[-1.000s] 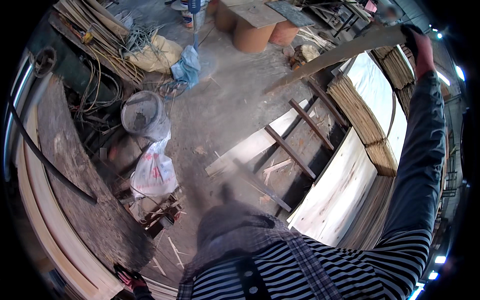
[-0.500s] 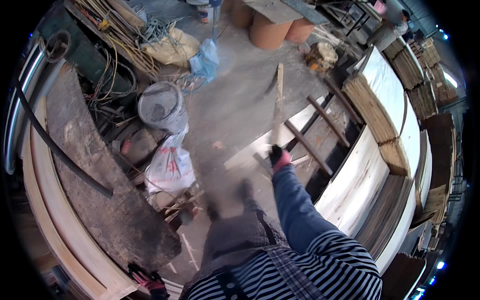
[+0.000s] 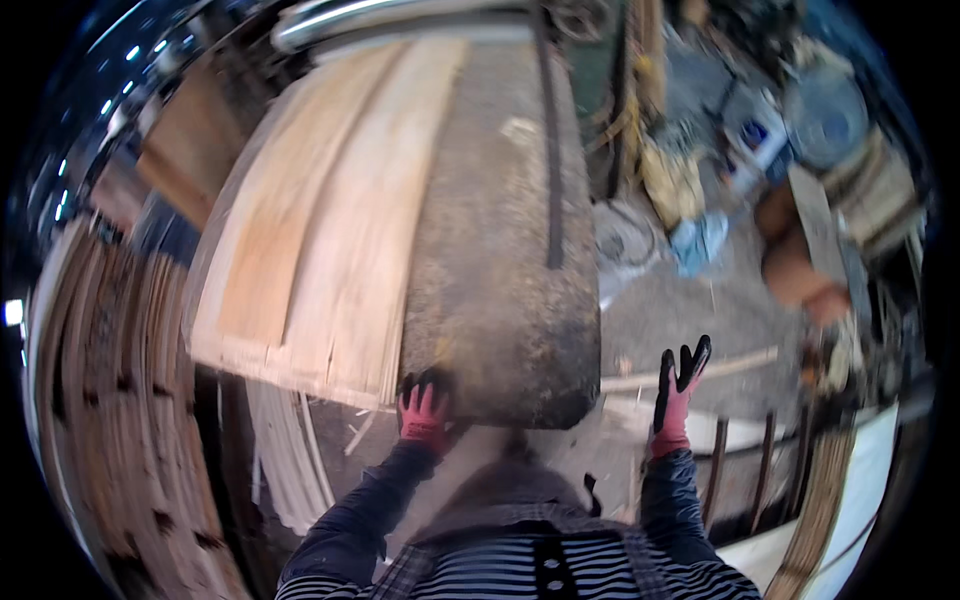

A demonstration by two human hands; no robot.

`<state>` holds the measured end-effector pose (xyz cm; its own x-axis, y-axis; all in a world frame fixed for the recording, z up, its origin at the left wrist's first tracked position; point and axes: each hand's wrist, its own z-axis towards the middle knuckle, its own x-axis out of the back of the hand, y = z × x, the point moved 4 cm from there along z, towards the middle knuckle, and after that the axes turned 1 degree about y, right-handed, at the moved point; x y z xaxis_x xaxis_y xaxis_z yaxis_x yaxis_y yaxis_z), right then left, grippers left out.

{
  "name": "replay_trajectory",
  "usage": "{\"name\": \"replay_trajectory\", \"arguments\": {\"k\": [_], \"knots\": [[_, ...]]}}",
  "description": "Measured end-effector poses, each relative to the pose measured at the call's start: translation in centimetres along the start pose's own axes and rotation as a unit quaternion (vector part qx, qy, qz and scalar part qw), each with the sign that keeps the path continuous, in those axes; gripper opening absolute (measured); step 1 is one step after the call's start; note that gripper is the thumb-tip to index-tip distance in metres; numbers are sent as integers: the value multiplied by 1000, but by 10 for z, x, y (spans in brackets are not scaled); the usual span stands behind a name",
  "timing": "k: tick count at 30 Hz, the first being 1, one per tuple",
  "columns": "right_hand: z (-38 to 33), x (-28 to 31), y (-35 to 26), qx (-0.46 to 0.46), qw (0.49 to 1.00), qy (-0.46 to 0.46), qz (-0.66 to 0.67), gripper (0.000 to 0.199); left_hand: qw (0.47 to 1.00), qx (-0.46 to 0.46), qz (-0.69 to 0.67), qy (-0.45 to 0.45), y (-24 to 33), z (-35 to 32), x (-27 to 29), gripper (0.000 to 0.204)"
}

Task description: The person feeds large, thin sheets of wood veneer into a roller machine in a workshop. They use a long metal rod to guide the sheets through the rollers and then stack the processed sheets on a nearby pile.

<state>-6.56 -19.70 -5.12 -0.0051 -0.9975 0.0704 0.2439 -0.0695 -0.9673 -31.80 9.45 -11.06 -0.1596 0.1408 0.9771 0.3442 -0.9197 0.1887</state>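
At the near edge of the worn table (image 3: 490, 300), the left hand (image 3: 426, 412) is laid with its gloved fingers somewhat spread, the dark tips blurred; nothing is seen gripped by it, and whether the pale veneer sheet (image 3: 365, 230) just beside it is touched cannot be told. That sheet is spread along the table's left part, with a more orange veneer strip (image 3: 265, 270) lying to its left. To the right of the table, over the floor, the right hand (image 3: 680, 395) is raised with its fingers held wide apart and nothing between them. Half a second earlier a narrow length of wood was held in it, pointed out over the floor; now that piece has been let go. A pale wooden strip (image 3: 700, 370) is seen on the floor beyond the hand, though whether it is the same piece cannot be made out. The view has also been swung round, so that the table is now faced almost squarely. By this change, it may be judged, the right hand has been freed and the veneer brought within easier reach of both hands.
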Motion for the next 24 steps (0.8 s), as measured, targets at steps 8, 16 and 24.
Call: {"name": "replay_trajectory", "arguments": {"k": [8,16,24], "knots": [[-110,-218,-82,-75,917,-383,84,54,968,57,-222,102,-47,-58,70,61],[-292,-496,-101,-416,674,-536,293,28,834,256,-377,311,-286,-207,79,51],[-284,-605,-78,-77,864,-490,88,34,597,316,-692,254,-420,-195,144,40]]}}
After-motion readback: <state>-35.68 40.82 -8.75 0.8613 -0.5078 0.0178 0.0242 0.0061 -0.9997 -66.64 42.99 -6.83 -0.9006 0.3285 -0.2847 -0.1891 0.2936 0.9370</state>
